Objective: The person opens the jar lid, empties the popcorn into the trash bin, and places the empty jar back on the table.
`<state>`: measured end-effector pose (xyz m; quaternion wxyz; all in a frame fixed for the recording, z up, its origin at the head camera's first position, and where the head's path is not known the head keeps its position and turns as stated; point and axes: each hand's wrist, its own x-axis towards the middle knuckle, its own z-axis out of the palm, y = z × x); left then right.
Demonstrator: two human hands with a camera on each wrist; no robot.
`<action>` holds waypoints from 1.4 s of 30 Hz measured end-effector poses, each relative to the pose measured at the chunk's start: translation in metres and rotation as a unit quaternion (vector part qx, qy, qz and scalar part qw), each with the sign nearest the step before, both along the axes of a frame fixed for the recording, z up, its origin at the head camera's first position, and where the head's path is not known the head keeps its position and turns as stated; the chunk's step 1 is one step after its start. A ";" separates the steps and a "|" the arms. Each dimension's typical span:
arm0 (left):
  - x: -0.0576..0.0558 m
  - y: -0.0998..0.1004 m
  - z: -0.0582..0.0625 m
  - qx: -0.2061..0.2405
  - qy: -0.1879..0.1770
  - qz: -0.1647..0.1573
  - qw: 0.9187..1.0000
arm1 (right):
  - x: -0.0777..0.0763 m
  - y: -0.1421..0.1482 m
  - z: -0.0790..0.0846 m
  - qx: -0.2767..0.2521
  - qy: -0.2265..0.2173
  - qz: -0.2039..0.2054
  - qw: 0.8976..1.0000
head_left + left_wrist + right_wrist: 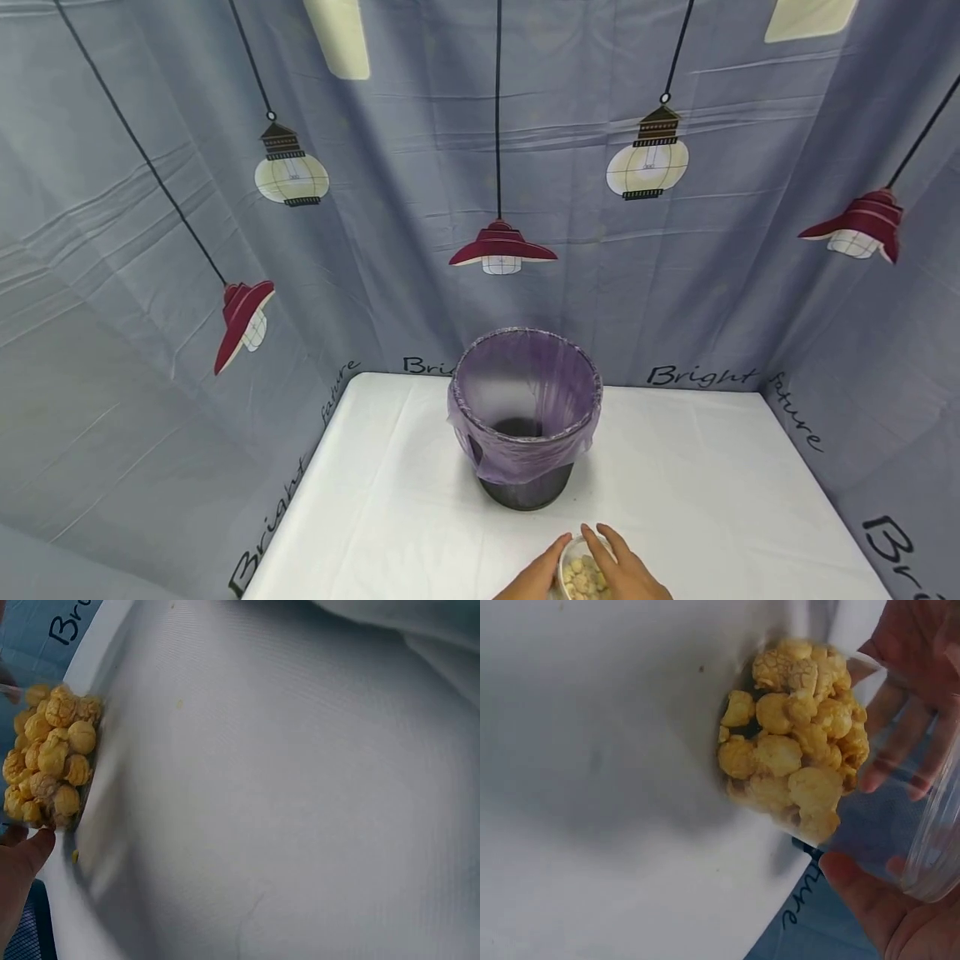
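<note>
A clear plastic tub (568,547) of round, caramel-coloured popcorn (583,578) is at the bottom edge of the head view. My left hand (536,577) holds its left side; in the left wrist view a thumb (34,855) presses the tub's base end. My right hand (628,573) reaches over from the right, fingers at the rim. In the right wrist view that hand (889,915) grips near the ridged clear rim (924,874), and fingers of the other hand (915,724) show behind the plastic. Whether a lid covers the tub, I cannot tell.
Beyond the hands, a dark waste bin (525,492) lined with a purple bag (517,458) stands on the white-covered table (705,500). Grey-blue curtains (420,300) printed with lamps enclose the table's back and sides. A small yellow crumb (75,856) lies near the tub.
</note>
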<state>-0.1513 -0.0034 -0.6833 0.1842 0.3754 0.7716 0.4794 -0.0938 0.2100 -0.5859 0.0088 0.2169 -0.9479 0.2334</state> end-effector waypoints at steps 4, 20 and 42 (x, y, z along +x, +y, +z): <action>0.002 0.004 0.007 0.018 0.015 0.012 1.000 | 0.002 -0.008 0.001 0.005 -0.027 -0.035 0.999; 0.009 0.011 0.006 0.050 0.001 0.037 0.998 | 0.005 -0.022 0.005 -0.004 -0.023 -0.109 0.994; -0.001 -0.003 0.070 0.014 0.059 -0.021 0.998 | 0.006 -0.028 0.030 -0.037 0.038 -0.099 0.994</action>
